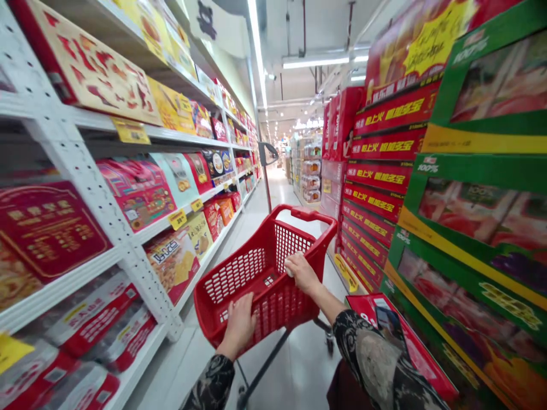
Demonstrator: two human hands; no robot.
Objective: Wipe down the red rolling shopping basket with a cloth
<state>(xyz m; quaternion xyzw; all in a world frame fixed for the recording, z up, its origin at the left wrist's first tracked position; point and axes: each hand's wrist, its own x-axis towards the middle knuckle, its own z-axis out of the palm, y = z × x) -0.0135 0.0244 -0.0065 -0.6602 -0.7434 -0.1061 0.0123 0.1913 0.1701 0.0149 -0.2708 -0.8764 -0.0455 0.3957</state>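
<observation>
A red plastic shopping cart (267, 262) with perforated basket walls stands at an angle in front of me, and no goods show in its basket. My left hand (240, 323) is closed over the near rim, toward its left end. Farther right along the same rim, my right hand (302, 273) is closed on the edge. Something small and white shows at the right fingertips; I cannot make out what it is. A dark grey handle on a tall pole (267, 154) rises behind the basket's far end.
White shelving (100, 188) with boxed snacks and yellow price tags lines the left side. Stacked red drink cartons (378, 176) and green fruit-print cartons (478, 210) rise close on the right. A red box (421, 347) lies low beside my right arm. The pale aisle floor (277, 185) runs ahead.
</observation>
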